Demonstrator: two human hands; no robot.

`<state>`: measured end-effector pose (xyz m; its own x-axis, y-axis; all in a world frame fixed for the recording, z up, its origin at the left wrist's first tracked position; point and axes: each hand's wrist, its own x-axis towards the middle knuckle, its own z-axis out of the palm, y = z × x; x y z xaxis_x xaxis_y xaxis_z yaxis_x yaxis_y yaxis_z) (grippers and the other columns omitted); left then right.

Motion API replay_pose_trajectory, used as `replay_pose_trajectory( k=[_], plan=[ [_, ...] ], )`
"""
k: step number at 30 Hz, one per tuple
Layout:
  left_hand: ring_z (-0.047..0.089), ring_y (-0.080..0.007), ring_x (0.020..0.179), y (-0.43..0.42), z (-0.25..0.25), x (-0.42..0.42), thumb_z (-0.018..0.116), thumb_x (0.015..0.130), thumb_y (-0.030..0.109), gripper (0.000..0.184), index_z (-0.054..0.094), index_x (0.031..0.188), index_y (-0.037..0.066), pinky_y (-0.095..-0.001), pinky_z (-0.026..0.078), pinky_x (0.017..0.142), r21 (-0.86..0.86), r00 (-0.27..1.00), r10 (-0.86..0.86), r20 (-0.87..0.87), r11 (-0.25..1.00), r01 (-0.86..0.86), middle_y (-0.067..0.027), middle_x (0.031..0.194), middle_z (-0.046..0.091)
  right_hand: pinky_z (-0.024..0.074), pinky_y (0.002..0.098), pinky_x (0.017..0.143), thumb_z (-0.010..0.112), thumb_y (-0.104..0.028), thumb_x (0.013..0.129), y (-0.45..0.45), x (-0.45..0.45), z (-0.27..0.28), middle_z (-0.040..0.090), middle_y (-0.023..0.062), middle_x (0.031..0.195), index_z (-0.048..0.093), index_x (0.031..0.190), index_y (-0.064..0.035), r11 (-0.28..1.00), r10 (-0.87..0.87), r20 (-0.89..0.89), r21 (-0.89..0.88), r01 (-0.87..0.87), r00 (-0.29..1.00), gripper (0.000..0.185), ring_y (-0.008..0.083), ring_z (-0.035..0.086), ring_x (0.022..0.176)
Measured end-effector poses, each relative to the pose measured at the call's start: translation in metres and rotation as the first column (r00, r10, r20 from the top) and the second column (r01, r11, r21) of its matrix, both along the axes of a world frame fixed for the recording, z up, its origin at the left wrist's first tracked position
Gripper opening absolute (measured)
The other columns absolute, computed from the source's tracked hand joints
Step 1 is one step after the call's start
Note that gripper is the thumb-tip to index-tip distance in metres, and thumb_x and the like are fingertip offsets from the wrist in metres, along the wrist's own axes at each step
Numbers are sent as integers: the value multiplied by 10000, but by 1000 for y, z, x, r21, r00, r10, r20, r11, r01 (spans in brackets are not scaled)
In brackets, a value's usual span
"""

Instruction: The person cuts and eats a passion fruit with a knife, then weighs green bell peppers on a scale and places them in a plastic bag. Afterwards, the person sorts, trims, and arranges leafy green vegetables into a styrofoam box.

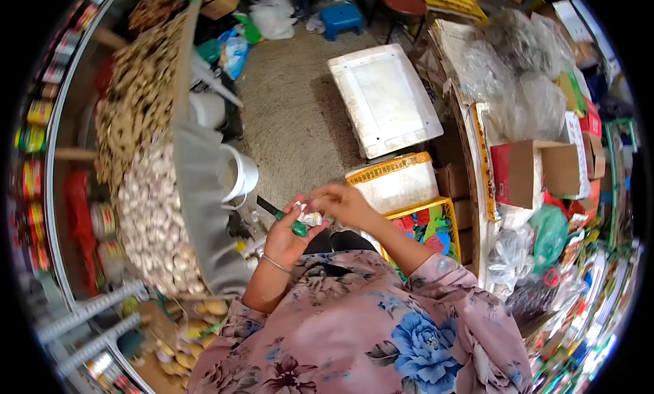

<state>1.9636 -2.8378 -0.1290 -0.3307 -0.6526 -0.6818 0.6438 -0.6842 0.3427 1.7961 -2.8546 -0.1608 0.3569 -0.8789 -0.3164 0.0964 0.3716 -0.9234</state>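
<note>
— What's in the left hand (278,243)?

— A knife (299,228) with a green handle, lying across the palm, and a whitish piece, likely garlic (310,219), by the fingers. The dark blade (268,207) points away, up and to the left.

— And the right hand (346,206)?

— Its fingers are bent in over the garlic. I can't tell whether they touch it or pinch anything.

— What might go wrong?

— The knife could roll or slip in that shared grip, since the same hand seems to support the garlic. If the wrist turned inward, the edge might come round to the right fingertips. The piece is small and could drop between the hands. A fling leftward could send it towards the white bucket (246,175), just beyond the left hand.

— What's hard to make out?

— The left fingers cover part of the handle, the garlic's underside is hidden, and I can't see which way the cutting edge faces. The loose garlic heap (155,220) further left is visible, though its near side is cut off by grey cloth (208,210).
</note>
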Motion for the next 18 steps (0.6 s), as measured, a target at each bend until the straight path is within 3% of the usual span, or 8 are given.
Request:
replay_pose_trajectory(
  k=[3, 6, 9, 10, 12, 14, 17, 18],
  plan=[
    [497, -296, 989, -43, -37, -20, 456, 862, 127, 277, 404, 1129, 79, -467, 428, 829, 137, 994, -108, 30, 985, 103, -119, 1045, 493, 430, 249, 545, 579, -256, 788, -33, -46, -94, 613, 25, 807, 587, 924, -49, 853, -410, -94, 312, 418, 907, 248, 101, 550, 681],
    [509, -320, 968, -88, -82, -38, 448, 864, 117, 273, 411, 1133, 86, -484, 429, 827, 277, 972, -228, 56, 939, 204, -120, 1033, 496, 433, 267, 574, 584, -289, 783, -49, -90, -186, 601, 19, 807, 571, 941, -72, 607, -559, -201, 562, 562, 804, 269, 107, 546, 700],
    [485, -335, 1010, -125, -129, -48, 448, 875, 160, 267, 430, 1136, 108, -462, 442, 828, 341, 929, -367, 53, 881, 328, -113, 1050, 490, 443, 299, 638, 613, -323, 752, -64, -119, -276, 590, 16, 830, 557, 947, -76, 449, -608, -294, 640, 624, 738, 320, 112, 549, 747],
    [484, -329, 1010, -137, -147, -47, 457, 871, 158, 250, 444, 1116, 112, -463, 442, 826, 363, 919, -393, 33, 861, 355, -109, 1050, 490, 440, 338, 701, 663, -359, 696, -71, -129, -309, 554, 56, 978, 480, 1105, -60, 406, -612, -278, 693, 596, 740, 539, 148, 527, 868],
    [493, -317, 997, -162, -171, -46, 493, 851, 142, 211, 480, 1060, 115, -465, 451, 811, 457, 915, -398, 64, 827, 328, -99, 1035, 501, 415, 365, 742, 672, -364, 687, -84, -138, -367, 499, 64, 1068, 442, 1143, -78, 274, -680, -338, 707, 652, 651, 585, 183, 468, 959],
    [494, -317, 998, -180, -189, -35, 500, 847, 138, 214, 482, 1059, 118, -467, 453, 807, 482, 916, -394, 74, 818, 313, -100, 1030, 507, 363, 427, 820, 712, -371, 640, -103, -147, -404, 316, 87, 1276, 263, 1280, -101, 106, -713, -395, 756, 646, 579, 827, 253, 291, 1159],
    [496, -318, 1004, -206, -198, -26, 501, 845, 134, 212, 486, 1057, 128, -469, 455, 806, 527, 900, -410, 149, 803, 279, -104, 1020, 520, 301, 473, 868, 743, -402, 594, -127, -156, -436, 304, 95, 1297, 213, 1301, -119, -151, -749, -540, 703, 695, 384, 928, 260, 236, 1215],
    [495, -320, 1008, -214, -200, -22, 496, 848, 137, 209, 484, 1057, 129, -470, 453, 808, 540, 891, -419, 172, 797, 271, -107, 1017, 527, 288, 476, 876, 747, -415, 585, -129, -159, -444, 294, 92, 1305, 223, 1293, -118, -110, -790, -471, 738, 666, 392, 929, 253, 229, 1217]
  ],
)
